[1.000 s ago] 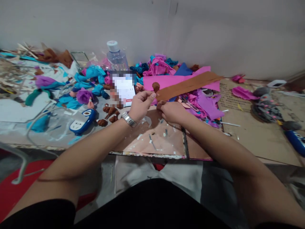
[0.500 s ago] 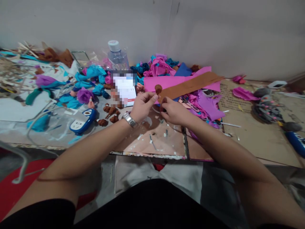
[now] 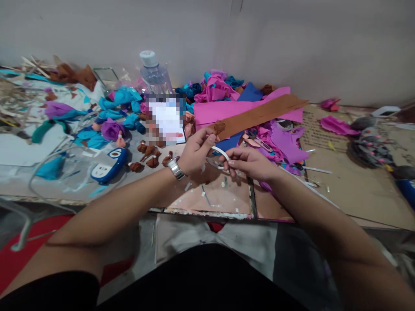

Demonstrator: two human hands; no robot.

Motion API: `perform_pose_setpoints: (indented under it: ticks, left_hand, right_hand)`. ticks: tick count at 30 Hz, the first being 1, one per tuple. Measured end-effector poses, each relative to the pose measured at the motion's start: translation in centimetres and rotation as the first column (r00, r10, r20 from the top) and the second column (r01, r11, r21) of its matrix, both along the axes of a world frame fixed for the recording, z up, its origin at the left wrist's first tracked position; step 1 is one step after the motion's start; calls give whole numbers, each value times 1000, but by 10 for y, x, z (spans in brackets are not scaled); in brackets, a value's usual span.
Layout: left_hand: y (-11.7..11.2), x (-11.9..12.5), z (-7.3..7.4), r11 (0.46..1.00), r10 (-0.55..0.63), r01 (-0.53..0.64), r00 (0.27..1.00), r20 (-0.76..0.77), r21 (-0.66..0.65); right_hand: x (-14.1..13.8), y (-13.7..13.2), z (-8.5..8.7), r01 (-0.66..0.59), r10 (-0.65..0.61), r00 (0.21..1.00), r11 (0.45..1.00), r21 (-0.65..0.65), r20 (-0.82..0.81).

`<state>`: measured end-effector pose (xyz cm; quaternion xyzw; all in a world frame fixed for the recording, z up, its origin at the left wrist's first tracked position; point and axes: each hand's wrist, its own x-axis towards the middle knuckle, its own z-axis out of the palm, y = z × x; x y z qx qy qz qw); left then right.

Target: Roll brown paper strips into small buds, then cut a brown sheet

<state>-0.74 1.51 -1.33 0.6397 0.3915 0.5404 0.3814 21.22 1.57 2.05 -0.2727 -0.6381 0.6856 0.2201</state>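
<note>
My left hand, with a metal watch at the wrist, pinches a small brown crepe-paper bud between thumb and fingers. My right hand is closed just to the right of it and holds a thin white strip that curves up toward the left hand. Both hands hover over a pinkish cardboard work mat dotted with white scraps. Behind them lies a long brown paper strip on a pink sheet.
Several finished brown buds lie left of my hands. Blue and purple paper flowers, a water bottle, a blurred card and a blue power strip crowd the left. Purple scraps and cables lie on the right.
My right hand has moved down and right, away from the bud, and a white strip now shows in it. My left hand has shifted slightly right with the bud.
</note>
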Motion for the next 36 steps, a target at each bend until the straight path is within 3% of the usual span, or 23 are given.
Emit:
perform_pose_setpoints:
  ticks: [3,9,13,24,28,31,36]
  left_hand:
    - [-2,0,-1,995,-66,71,995,74,-64]
    - [-8,5,1,989,-124,130,989,76,-70]
    - [-8,5,1,982,-125,140,984,125,-124]
    - [-12,7,6,985,-162,165,985,54,-59]
    - [-11,7,4,970,-180,199,973,145,-137]
    - [-10,7,3,956,-178,221,959,220,-191]
    - [-10,8,6,968,-184,207,970,157,-144]
  right_hand:
    - [3,-2,-1,21,-21,999,1000,8,35]
    - [10,1,-4,21,-19,998,999,-25,58]
    - [11,3,-6,-33,32,999,999,-36,-33]
    - [10,0,-9,18,-17,1000,999,-49,23]
    - [9,1,-8,12,-14,1000,998,-63,-25]
    - [9,2,-6,76,-76,997,996,-36,-7]
    - [8,0,-6,102,-109,990,992,70,94]
